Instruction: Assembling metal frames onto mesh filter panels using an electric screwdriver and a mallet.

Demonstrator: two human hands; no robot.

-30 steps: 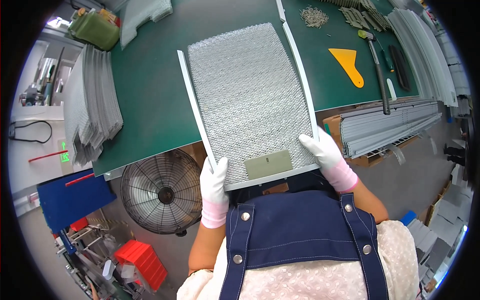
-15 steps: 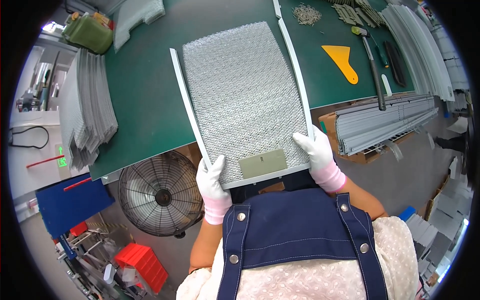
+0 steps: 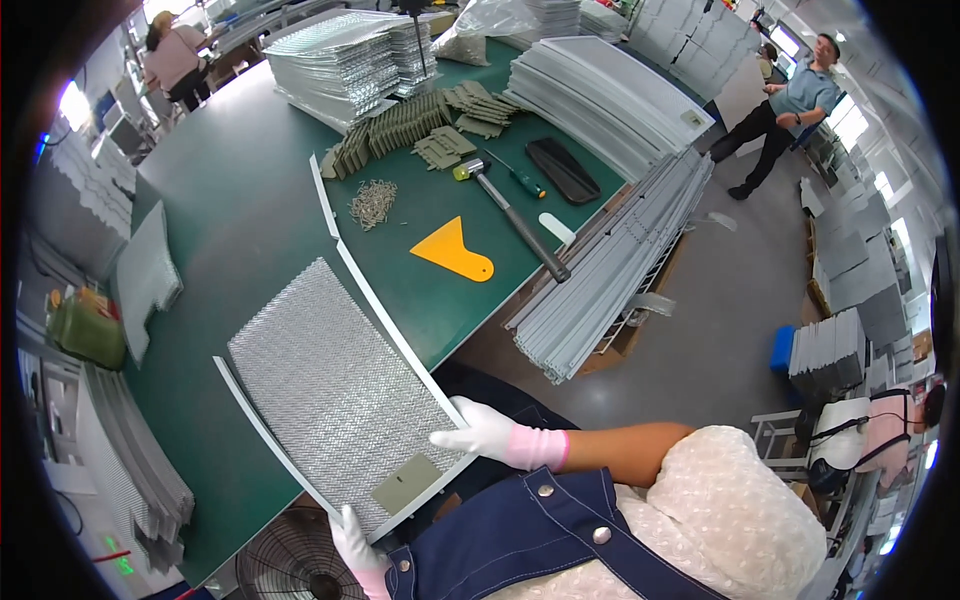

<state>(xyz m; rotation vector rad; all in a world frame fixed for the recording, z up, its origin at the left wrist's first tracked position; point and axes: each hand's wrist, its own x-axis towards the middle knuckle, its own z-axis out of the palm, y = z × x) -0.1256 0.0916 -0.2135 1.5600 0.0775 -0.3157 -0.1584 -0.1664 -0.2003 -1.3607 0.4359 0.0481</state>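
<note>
A silvery mesh filter panel [image 3: 330, 390] lies at the green table's near edge, with white frame strips along its two long sides and its near end. My left hand [image 3: 354, 548], in a white glove with a pink cuff, grips the near left corner; its fingers are partly hidden beneath. My right hand [image 3: 485, 436], gloved alike, holds the right frame strip [image 3: 395, 335], thumb over the mesh and fingers under the edge. An olive rectangular plate [image 3: 406, 484] rests on the mesh at the near end. The left strip [image 3: 262, 428] stands slightly off the mesh at its far end.
Beyond the panel lie a yellow scraper [image 3: 456, 252], a hammer [image 3: 515, 222], a screwdriver [image 3: 518, 175] and a pile of small fasteners [image 3: 373, 204]. Olive plates [image 3: 385, 135] and stacked mesh sheets [image 3: 335, 65] stand farther back. A person [image 3: 800, 105] stands at far right.
The view has swung toward the right, bringing in more of the table and people. Both hands keep their hold on the filter panel, at much the same places.
</note>
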